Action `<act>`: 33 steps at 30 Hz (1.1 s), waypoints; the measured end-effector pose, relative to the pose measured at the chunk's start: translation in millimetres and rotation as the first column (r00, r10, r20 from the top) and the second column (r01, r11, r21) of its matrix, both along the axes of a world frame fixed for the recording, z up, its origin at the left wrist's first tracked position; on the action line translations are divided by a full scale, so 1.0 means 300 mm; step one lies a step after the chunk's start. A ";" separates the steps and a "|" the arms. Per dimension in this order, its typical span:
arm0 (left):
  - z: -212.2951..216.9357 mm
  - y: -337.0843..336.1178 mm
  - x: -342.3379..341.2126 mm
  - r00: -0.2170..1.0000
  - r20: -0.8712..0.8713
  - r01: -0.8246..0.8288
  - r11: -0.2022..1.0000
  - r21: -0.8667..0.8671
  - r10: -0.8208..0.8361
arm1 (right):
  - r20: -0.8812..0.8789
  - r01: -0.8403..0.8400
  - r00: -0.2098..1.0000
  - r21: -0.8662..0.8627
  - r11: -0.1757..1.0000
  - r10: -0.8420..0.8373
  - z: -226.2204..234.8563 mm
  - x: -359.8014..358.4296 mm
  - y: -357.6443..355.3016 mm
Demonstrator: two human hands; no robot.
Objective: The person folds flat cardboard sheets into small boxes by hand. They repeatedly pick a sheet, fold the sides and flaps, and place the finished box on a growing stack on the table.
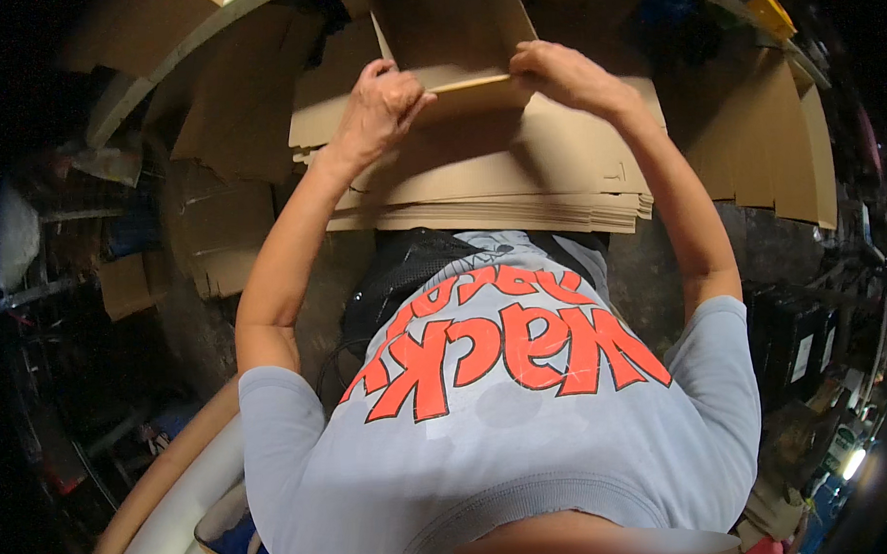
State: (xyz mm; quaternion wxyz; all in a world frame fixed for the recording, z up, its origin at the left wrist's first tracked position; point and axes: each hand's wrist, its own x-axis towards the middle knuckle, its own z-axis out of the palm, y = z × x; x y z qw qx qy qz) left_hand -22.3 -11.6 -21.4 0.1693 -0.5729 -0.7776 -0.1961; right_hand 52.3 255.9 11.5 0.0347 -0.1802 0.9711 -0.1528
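Cardboard box (pixel 454 28), part-folded, at top centre over the far part of a stack of flat cardboard (pixel 519 213); its far end runs out of view. Left hand (pixel 387 103) pinched on its near left corner, right hand (pixel 561 73) pinched on the near right, a pale folded edge between them. Stack's near edge close to the wearer's waist. More brown sheets (pixel 756 134) crowd the right side; dim cardboard pieces (pixel 232 104) the left. Lower left: 2 long rolls, 1 brown (pixel 172 470), 1 white (pixel 193 506). Black boxes (pixel 790 343) beyond the right arm.
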 end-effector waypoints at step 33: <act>0.125 0.005 -0.066 0.980 0.000 -0.198 0.976 -0.092 0.199 | 0.086 0.659 0.703 -0.453 0.600 -0.706 -0.249 -0.224 0.207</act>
